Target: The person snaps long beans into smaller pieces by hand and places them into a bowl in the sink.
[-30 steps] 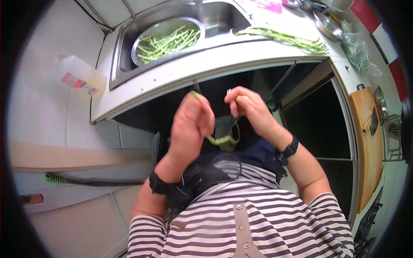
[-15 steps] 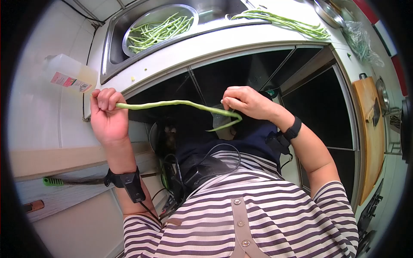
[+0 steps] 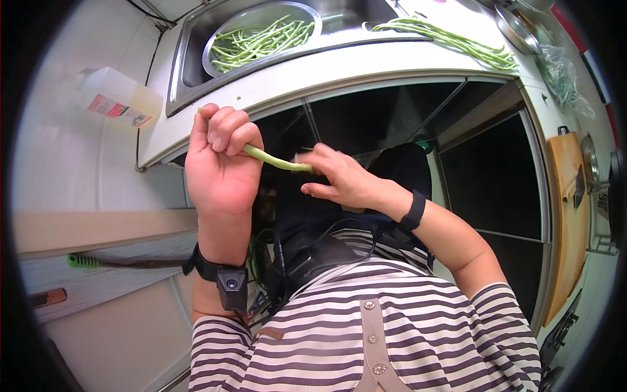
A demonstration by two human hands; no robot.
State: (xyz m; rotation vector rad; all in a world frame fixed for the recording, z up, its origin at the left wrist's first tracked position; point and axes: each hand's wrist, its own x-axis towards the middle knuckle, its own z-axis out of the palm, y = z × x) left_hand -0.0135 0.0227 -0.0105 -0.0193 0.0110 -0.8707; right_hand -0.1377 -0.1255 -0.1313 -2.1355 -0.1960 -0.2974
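A green long bean (image 3: 274, 159) is held in my left hand (image 3: 225, 150), whose fingers are curled round it with the palm turned up. Only a short length of the bean sticks out towards the right. Close to that end is my right hand (image 3: 339, 175), with its thumb apart from the fingers and its fingertips smeared by motion. Whether the fingertips touch the bean I cannot make out. Both hands are in front of the counter edge, above my lap.
A metal bowl (image 3: 316, 29) of cut bean pieces (image 3: 261, 42) sits in the sink (image 3: 183, 85). Whole long beans (image 3: 450, 40) lie on the counter (image 3: 294, 70) to its right. A plastic jug (image 3: 121, 98) stands at the left, and a cutting board (image 3: 563, 222) is at the right.
My hands have come closer together, the left moving right and the right moving left. Less of the bean shows between them, and its bent far end is out of sight. My right fingers have spread.
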